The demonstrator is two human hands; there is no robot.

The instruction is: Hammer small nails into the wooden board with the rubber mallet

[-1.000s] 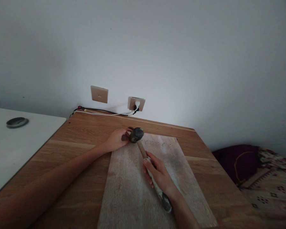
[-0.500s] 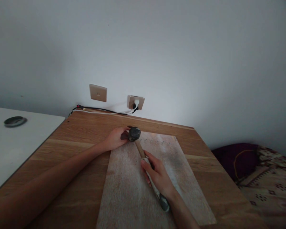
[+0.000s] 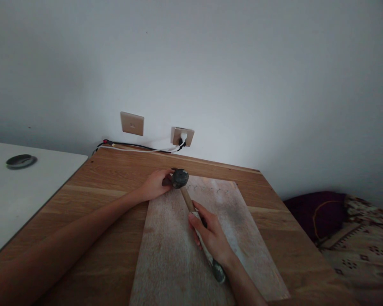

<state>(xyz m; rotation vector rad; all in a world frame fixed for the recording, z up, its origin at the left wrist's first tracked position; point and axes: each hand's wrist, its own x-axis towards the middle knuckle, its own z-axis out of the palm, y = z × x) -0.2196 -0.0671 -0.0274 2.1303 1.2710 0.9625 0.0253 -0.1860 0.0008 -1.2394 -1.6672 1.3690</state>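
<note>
My right hand (image 3: 210, 231) is wrapped round the handle of a hammer (image 3: 180, 178) with a dark, rounded head and a worn wooden shaft. The handle slants down toward me and ends in a dark butt. Beneath it lies a pale, scuffed wooden board (image 3: 172, 255). My left hand (image 3: 156, 185) rests at the board's far left corner, fingers curled in beside the hammer head. That head covers the left fingertips, so whatever they pinch is hidden. A row of several small nails (image 3: 207, 188) stands along the board's far edge.
The board lies on a brown wooden table (image 3: 95, 204) against a wall. Cables (image 3: 137, 148) run along its back edge to a socket (image 3: 183, 137). At left, a white table (image 3: 28, 195) bears a small dark round dish (image 3: 21, 161). Patterned fabric (image 3: 360, 250) lies at right.
Almost nothing differs. The hammer head and handle sit very slightly higher in the picture; both hands keep the same place and hold.
</note>
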